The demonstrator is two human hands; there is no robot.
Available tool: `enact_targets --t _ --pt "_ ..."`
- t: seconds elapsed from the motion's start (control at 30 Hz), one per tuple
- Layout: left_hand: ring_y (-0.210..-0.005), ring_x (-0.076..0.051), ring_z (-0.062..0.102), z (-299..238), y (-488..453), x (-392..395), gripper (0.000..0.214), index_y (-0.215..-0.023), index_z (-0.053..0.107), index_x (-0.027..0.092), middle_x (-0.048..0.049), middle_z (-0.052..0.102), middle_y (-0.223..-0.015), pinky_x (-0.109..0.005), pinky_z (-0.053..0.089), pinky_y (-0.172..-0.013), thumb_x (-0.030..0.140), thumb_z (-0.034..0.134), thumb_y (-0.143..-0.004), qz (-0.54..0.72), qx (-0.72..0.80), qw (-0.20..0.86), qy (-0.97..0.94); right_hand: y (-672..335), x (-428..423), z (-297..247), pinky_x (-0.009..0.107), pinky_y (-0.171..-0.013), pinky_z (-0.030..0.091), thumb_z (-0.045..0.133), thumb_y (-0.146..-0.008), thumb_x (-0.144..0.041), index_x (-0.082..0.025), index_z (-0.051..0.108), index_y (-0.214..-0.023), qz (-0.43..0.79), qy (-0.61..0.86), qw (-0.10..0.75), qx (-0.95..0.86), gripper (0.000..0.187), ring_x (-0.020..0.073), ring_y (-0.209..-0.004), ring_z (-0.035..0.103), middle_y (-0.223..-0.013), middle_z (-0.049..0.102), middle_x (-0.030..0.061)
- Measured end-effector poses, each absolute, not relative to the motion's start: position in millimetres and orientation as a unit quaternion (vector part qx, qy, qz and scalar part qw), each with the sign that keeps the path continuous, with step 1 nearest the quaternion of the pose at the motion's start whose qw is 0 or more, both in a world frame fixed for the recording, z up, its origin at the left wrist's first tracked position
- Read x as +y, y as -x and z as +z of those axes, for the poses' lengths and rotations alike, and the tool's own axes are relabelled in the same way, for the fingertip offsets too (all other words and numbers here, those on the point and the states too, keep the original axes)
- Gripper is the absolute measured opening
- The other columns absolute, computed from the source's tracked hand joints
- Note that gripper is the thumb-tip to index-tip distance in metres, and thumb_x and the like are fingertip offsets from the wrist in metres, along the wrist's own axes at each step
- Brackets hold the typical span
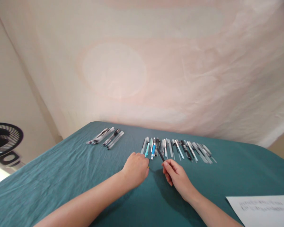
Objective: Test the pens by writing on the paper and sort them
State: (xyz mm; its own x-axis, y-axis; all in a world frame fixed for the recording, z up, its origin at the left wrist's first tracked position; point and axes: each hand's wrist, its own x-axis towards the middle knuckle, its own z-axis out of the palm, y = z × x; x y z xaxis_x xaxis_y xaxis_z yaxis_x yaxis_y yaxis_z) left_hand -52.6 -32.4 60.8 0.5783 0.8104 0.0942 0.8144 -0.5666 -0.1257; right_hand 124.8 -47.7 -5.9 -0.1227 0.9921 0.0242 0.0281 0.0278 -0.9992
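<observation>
Between the thumb and fingers of my right hand [176, 176], a slim black pen [160, 154] slants up and left toward a row of pens [170, 148]. My left hand [136, 168] is closed, back upward, just in front of the row's left end. A tiny yellow spot shows by its fingers; what it holds, if anything, is hidden. Nearest to both hands are a blue and white pen [153, 149] and a teal pen [147, 149]. Clear, grey, white and black pens lie side by side to the right.
Farther left on the green cloth-covered table [61, 176] lies another group of pens [106, 137]. A printed white sheet [262, 209] lies at the front right. Beyond the left edge stands a black fan [6, 138]. A pale cloth [168, 78] hangs behind the table.
</observation>
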Motion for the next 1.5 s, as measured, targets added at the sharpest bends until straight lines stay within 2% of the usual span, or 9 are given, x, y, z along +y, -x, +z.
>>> enact_targets --t 0.17,0.37,0.6,1.17,1.5 --pt "-0.072 -0.026 0.058 58 50 -36 0.026 -0.078 0.061 0.013 -0.0119 0.063 -0.076 -0.039 0.04 -0.067 0.025 0.038 -0.081 -0.015 -0.454 0.091 0.886 -125 -47 -6 0.017 -0.034 0.029 0.043 -0.082 -0.049 -0.018 0.05 -0.079 0.518 0.468 0.469 -0.541 0.032 0.005 -0.04 0.038 -0.061 0.049 -0.004" --pt "-0.075 -0.026 0.057 54 45 -38 0.021 -0.08 0.062 0.012 -0.0122 0.063 -0.077 -0.037 0.038 -0.067 0.024 0.045 -0.079 -0.014 -0.45 0.113 0.886 -126 -47 -6 0.017 -0.034 0.03 0.042 -0.083 -0.047 -0.019 0.049 -0.08 0.517 0.468 0.467 -0.544 0.03 0.0051 -0.04 0.039 -0.061 0.049 -0.0041" --pt "-0.074 -0.024 0.057 50 42 -36 0.014 -0.069 0.066 0.015 -0.0093 0.063 -0.073 -0.034 0.034 -0.063 0.012 0.053 -0.073 0.012 -0.441 0.097 0.892 -126 -47 -6 0.017 -0.034 0.029 0.041 -0.084 -0.047 -0.018 0.049 -0.079 0.515 0.467 0.463 -0.55 0.03 0.0049 -0.039 0.037 -0.057 0.047 -0.0051" --pt "-0.072 -0.022 0.056 40 39 -35 0.013 -0.067 0.068 0.015 -0.009 0.064 -0.069 -0.034 0.028 -0.062 0.02 0.058 -0.074 -0.007 -0.445 0.12 0.887 -127 -46 -9 0.016 -0.034 0.029 0.041 -0.084 -0.047 -0.018 0.049 -0.079 0.516 0.468 0.459 -0.55 0.031 0.0046 -0.039 0.038 -0.059 0.048 -0.0048" --pt "-0.075 -0.023 0.057 45 37 -36 0.015 -0.069 0.068 0.014 -0.01 0.064 -0.071 -0.034 0.03 -0.063 0.021 0.057 -0.076 0.014 -0.459 0.109 0.882 -125 -46 -5 0.016 -0.034 0.029 0.042 -0.081 -0.051 -0.018 0.05 -0.079 0.519 0.465 0.467 -0.544 0.035 0.005 -0.04 0.038 -0.059 0.048 -0.0042"
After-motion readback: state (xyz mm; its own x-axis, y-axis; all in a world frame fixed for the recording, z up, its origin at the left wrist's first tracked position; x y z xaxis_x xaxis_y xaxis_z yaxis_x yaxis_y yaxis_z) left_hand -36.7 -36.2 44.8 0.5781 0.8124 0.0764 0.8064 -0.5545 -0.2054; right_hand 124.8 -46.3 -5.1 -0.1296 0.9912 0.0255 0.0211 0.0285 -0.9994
